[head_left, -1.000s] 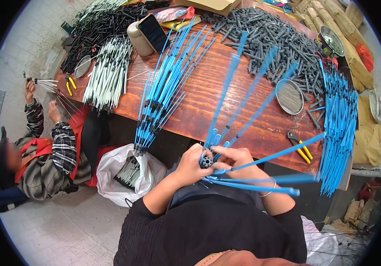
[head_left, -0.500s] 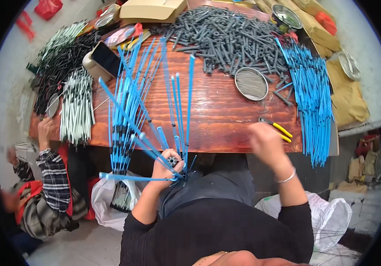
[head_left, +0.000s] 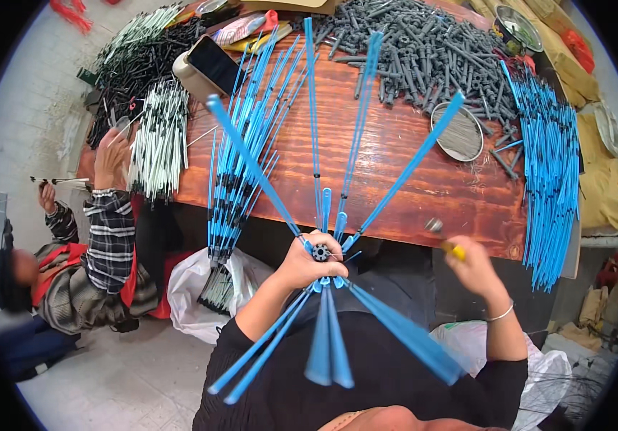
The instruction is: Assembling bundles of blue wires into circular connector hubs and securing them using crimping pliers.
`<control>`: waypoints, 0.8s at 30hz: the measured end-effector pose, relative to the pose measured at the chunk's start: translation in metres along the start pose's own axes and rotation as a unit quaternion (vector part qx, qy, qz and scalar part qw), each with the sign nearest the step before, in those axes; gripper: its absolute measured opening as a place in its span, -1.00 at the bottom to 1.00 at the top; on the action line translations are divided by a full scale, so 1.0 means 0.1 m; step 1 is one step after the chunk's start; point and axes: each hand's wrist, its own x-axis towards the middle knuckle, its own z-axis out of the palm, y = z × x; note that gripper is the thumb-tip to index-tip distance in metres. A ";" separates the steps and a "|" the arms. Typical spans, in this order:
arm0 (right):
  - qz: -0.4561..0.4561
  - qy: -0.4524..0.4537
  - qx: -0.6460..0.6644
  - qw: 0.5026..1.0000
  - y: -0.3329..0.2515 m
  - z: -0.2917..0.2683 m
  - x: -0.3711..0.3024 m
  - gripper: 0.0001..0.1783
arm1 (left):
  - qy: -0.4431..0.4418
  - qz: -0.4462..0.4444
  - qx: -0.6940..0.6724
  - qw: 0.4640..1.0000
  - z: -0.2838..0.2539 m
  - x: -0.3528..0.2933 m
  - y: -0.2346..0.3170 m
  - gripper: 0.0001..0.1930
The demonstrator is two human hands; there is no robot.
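Note:
My left hand (head_left: 302, 267) is closed round the round black hub (head_left: 321, 251) of an umbrella-like frame at the table's near edge. Blue ribs (head_left: 413, 161) fan out from this hub, some over the table and others back toward my body. The ribs on my side are smeared by motion. To the right of the frame, just off the table edge, my right hand (head_left: 476, 267) is closed on yellow-handled pliers (head_left: 457, 251). Their metal jaws, blurred, point toward the table. Part of the handles is hidden in the palm.
Bundles of blue ribs (head_left: 550, 179) and white ribs (head_left: 159, 140) lie right and left, with more blue ribs (head_left: 241, 144) nearer. Grey tubular parts (head_left: 424, 50) heap at the back beside a dish of thin pins (head_left: 458, 131). A phone (head_left: 212, 63) leans at left. A co-worker (head_left: 108, 244) sits far left.
My right hand has picked the pliers up from the table. The frame in my left hand has turned, moved right, and its ribs are spread out all round.

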 end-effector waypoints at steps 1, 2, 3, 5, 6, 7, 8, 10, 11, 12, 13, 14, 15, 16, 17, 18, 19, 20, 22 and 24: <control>-0.021 -0.049 0.102 0.993 -0.10 0.11 0.00 -0.69 | -0.025 -0.007 0.015 1.000 0.00 0.05 0.02 -0.71; -0.043 -0.088 0.104 0.990 -0.26 0.20 0.04 -0.67 | -0.045 -0.013 0.033 0.998 -0.02 0.09 0.05 -0.68; -0.065 -0.127 0.106 0.984 -0.40 0.28 0.09 -0.65 | -0.049 -0.013 0.037 0.998 -0.03 0.11 0.06 -0.68; -0.062 -0.156 0.112 0.979 -0.47 0.47 0.21 -0.62 | -0.027 -0.024 0.031 0.999 -0.01 0.12 0.03 -0.62; -0.061 -0.185 0.109 0.975 -0.50 0.54 0.24 -0.59 | -0.016 -0.026 0.026 0.999 0.01 0.11 0.01 -0.59; -0.062 -0.185 0.109 0.975 -0.55 0.56 0.25 -0.59 | -0.016 -0.026 0.027 0.999 0.02 0.10 0.00 -0.59; -0.063 -0.178 0.092 0.978 -0.60 0.57 0.27 -0.59 | -0.011 -0.005 0.045 0.999 0.03 0.09 -0.01 -0.57; -0.064 -0.164 0.057 0.983 -0.67 0.59 0.28 -0.57 | -0.001 0.036 0.080 0.996 0.06 0.08 -0.03 -0.53; -0.064 -0.164 0.057 0.983 -0.70 0.58 0.28 -0.57 | -0.002 0.035 0.080 0.996 0.06 0.07 -0.03 -0.53; -0.055 -0.165 0.046 0.984 -0.72 0.57 0.28 -0.56 | 0.014 0.035 0.074 0.997 0.08 0.06 -0.05 -0.52; -0.046 -0.166 0.035 0.984 -0.74 0.55 0.27 -0.56 | 0.031 0.034 0.067 0.997 0.10 0.05 -0.06 -0.51; -0.037 -0.167 0.024 0.985 -0.75 0.55 0.27 -0.56 | 0.047 0.034 0.061 0.996 0.10 0.04 -0.07 -0.51; -0.037 -0.168 0.024 0.985 -0.74 0.54 0.28 -0.56 | 0.048 0.033 0.060 0.997 0.10 0.04 -0.10 -0.51; -0.038 -0.179 0.032 0.983 -0.72 0.54 0.29 -0.56 | 0.042 0.032 0.051 0.997 0.08 0.05 -0.15 -0.51; -0.039 -0.189 0.041 0.980 -0.70 0.54 0.30 -0.57 | 0.036 0.030 0.042 0.998 0.07 0.07 -0.17 -0.51; -0.039 -0.200 0.049 0.978 -0.69 0.55 0.30 -0.58 | 0.030 0.028 0.032 0.999 0.06 0.08 -0.18 -0.52; -0.039 -0.201 0.048 0.978 -0.68 0.57 0.30 -0.58 | 0.031 0.028 0.031 0.999 0.07 0.08 -0.18 -0.52; -0.045 -0.195 0.050 0.979 -0.68 0.58 0.29 -0.58 | 0.034 0.021 0.032 0.999 0.08 0.07 -0.17 -0.53; -0.058 -0.182 0.055 0.980 -0.67 0.61 0.29 -0.59 | 0.043 0.007 0.035 0.998 0.10 0.06 -0.11 -0.55; -0.060 -0.177 0.047 0.981 -0.70 0.60 0.29 -0.60 | 0.037 0.023 0.056 0.997 0.13 0.08 -0.06 -0.55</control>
